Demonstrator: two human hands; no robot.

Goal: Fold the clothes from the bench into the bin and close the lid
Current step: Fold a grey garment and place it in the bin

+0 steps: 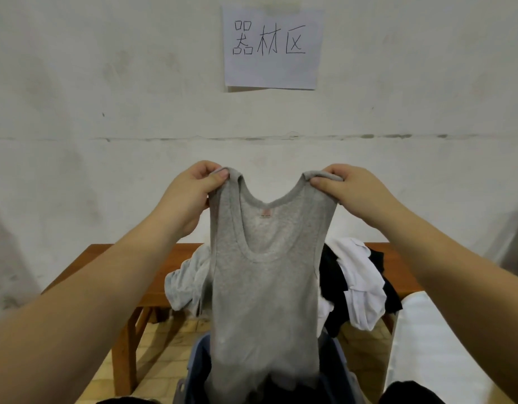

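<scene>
A grey tank top (266,287) hangs full length in front of me. My left hand (190,193) pinches its left shoulder strap and my right hand (351,191) pinches the right strap, both held up at the same height. The top's hem drops into the blue bin (198,363) at the bottom centre; dark cloth lies inside the bin. Behind the top stands the wooden bench (106,263) with a light grey garment (184,281), black clothes (330,275) and a white garment (359,284) heaped on it.
A white wall rises behind the bench, with a paper sign (272,48) taped high up. A white object (432,351), perhaps the lid, lies at lower right. The floor (164,345) under the bench is yellowish tile.
</scene>
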